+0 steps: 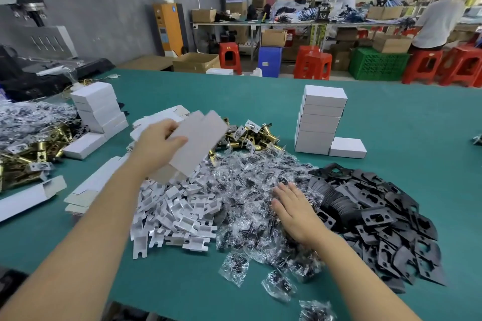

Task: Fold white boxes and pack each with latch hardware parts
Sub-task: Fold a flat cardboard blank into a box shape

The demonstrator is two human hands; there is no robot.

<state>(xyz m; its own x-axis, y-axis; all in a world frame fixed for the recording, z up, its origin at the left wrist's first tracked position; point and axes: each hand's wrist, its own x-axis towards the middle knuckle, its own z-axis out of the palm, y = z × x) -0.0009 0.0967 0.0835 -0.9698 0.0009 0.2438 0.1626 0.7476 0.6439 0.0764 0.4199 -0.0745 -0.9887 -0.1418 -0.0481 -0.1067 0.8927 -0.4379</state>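
flat box blank (pixel 198 138), grey-brown side up and not yet folded, sits tilted above the counter (pixel 407 125) in the left hand (pixel 156 142), whose thumb and fingers pinch its near edge. right hand (pixel 292 207) lies palm down with its fingers straight and slightly spread on a heap of small clear bags (pixel 250 180) holding dark parts; it grips nothing. the two hands are well apart. under and just in front of the blank is a pile of white notched card inserts (pixel 172 214), touching the bag heap on its left side. black strike plates (pixel 375 211) are heaped against the right side of the bags. behind the bags lie brass latch bolts (pixel 250 135), and more flat white blanks (pixel 156 118) lie behind the left hand. a tall stack of closed white boxes (pixel 320 117) stands to the right of the latches, with one single closed box (pixel 348 147) touching its base. another stack of white boxes (pixel 100 109) stands at the left, beside a second heap of brass latches (pixel 31 148). an open-ended white box (pixel 28 197) lies near the left edge.
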